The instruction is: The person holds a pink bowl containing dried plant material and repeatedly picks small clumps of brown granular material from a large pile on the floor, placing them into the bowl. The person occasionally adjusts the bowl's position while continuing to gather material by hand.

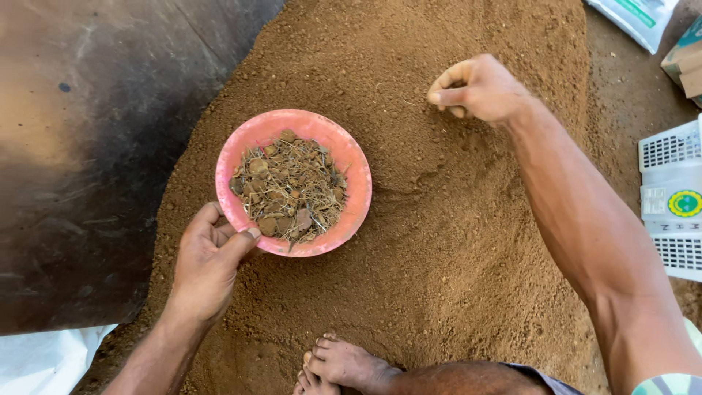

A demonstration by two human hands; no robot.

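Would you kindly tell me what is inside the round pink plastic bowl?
The round pink plastic bowl holds dry roots, twigs and brown clods piled together. The heap covers the bowl's bottom, so anything beneath it is hidden.

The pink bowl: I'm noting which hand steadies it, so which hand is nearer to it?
Left. The left hand grips the pink bowl at its near-left rim, thumb on the edge. The right hand is closed over the soil heap, well off to the bowl's right.

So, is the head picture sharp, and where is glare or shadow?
Head view: sharp on the round pink plastic bowl and brown soil heap; soft daylight, weak shadows beside the left hand and right hand; dull glare on the dark sheet at left.
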